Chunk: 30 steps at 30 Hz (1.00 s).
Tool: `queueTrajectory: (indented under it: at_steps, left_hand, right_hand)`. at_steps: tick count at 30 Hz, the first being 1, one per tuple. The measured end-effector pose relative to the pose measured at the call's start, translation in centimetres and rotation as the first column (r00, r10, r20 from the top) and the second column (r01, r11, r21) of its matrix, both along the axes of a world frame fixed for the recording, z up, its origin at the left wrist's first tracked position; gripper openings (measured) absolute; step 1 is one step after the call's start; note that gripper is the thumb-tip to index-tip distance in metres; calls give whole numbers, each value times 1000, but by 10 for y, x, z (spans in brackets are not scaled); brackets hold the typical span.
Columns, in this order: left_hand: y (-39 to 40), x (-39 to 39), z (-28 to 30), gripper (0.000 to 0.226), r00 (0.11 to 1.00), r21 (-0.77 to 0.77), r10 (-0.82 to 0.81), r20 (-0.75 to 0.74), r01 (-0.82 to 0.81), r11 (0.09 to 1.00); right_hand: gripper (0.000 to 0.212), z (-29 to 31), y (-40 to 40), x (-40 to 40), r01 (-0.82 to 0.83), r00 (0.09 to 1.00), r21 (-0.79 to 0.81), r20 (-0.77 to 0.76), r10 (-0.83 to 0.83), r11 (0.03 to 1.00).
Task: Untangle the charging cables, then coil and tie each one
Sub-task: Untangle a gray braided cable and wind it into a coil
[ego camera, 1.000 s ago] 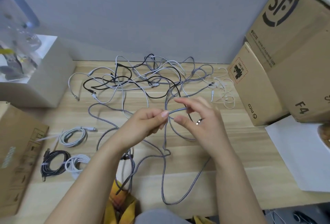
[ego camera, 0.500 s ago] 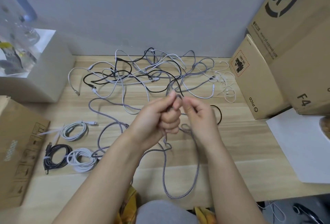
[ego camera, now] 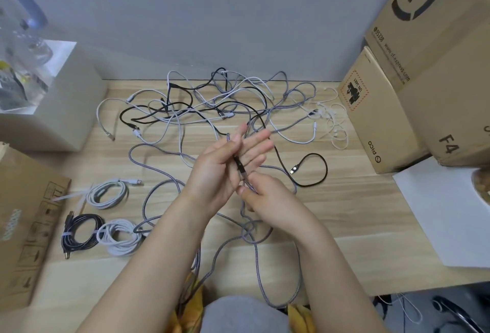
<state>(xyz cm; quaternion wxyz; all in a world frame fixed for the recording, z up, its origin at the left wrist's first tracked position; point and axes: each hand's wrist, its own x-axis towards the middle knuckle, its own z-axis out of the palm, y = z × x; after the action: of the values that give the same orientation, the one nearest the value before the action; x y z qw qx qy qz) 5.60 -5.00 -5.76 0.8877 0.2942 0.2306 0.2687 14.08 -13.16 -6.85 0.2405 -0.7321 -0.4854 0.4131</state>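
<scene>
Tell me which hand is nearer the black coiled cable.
Left. The left hand is raised over the table's middle, up and to the right of the black coiled cable at the left edge. The right hand sits farther right still.
</scene>
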Motion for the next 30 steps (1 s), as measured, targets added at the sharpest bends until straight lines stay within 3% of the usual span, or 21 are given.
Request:
queueTrajectory:
  at_steps: [3, 6, 10, 12, 15, 18, 21, 23, 24, 26, 27, 30]
  left_hand:
    - [3, 1, -9, 35, 995, 59, 56, -84, -51, 997]
    - [4, -3, -12, 28, 961, 308, 26, -275, 63, 949]
    - [5, -14, -18, 31, 848, 580, -77, -525, 422, 697]
    - [5, -17, -20, 25, 794, 553, -162, -586, 538, 636]
    - [3, -19, -16, 25, 749, 480, -294, -594, 623, 618]
    - [3, -25, -18, 40, 758, 388, -507, -411, 649, 655]
    - [5, -24, -15, 33, 724, 160, -681, 110, 664, 731]
    - [4, -21, -7, 30, 628, 10, -590, 507, 680, 733]
    - [3, -20, -1, 29, 630, -56, -477, 613, 637, 769]
    - [4, -17, 10, 33, 716, -205, -234, 658, 469, 859]
    - [4, -15, 13, 39, 747, -284, -117, 655, 386, 878]
    - [14, -11, 9, 50, 834, -322, 28, 551, 182, 929]
  right_hand:
    - [15, 0, -2, 1, -42, 999, -51, -1, 42, 998]
    - [17, 2, -6, 5, -16, 1000, -71, 20, 18, 997]
    - [17, 9, -11, 15, 38, 994, 2, 105, -39, 999]
    - [15, 12, -13, 19, 86, 985, 52, 147, -93, 995]
    - [22, 18, -17, 24, 242, 949, 178, 162, -271, 954]
    - [29, 26, -18, 26, 356, 917, 315, 61, -393, 880]
    - [24, 32, -16, 26, 485, 874, 385, -239, -422, 785]
    - [8, 29, -14, 29, 585, 759, 309, -534, -373, 750]
    - [10, 26, -14, 32, 620, 659, 227, -670, -342, 751]
    - [21, 19, -16, 34, 580, 528, 88, -797, -292, 810]
    - [23, 16, -17, 32, 524, 544, 48, -787, -291, 850]
    - [16, 11, -17, 20, 338, 769, 48, -590, -247, 940]
